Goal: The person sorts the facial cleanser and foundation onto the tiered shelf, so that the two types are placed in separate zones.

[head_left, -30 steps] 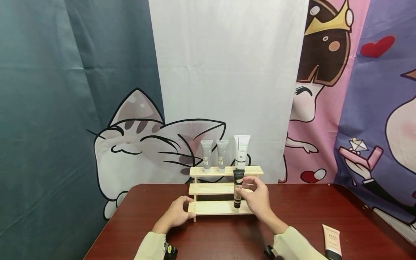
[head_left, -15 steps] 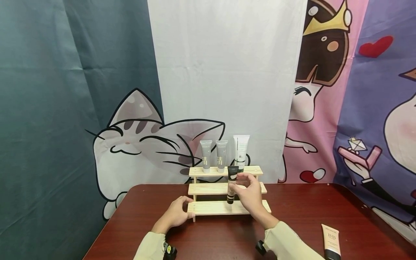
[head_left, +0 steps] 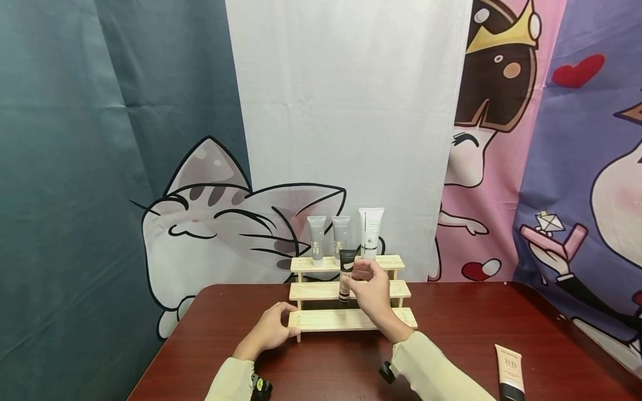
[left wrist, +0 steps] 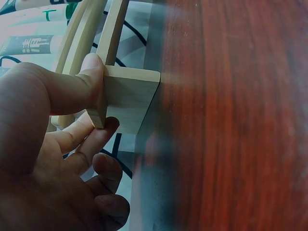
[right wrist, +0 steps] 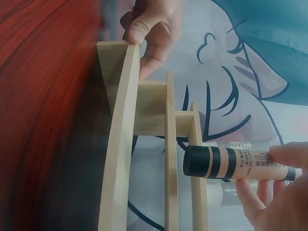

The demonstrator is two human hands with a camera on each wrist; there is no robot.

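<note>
My right hand pinches a slim beige-and-black cosmetic tube between thumb and fingers, its black cap pointing down. In the head view the tube overlaps the middle shelf of a three-tier wooden rack. My left hand grips the left end of the rack's bottom shelf, thumb on top and fingertips below. On the top shelf stand two grey tubes, the left one and the other, and a larger white tube at the right.
A beige BB cream tube with a black cap lies on the red-brown table, right of the rack. Behind the table hangs a curtain with cartoon prints.
My right hand has carried the black-capped tube left and upward, from in front of the bottom shelf to the middle shelf. My left hand stays on the rack.
</note>
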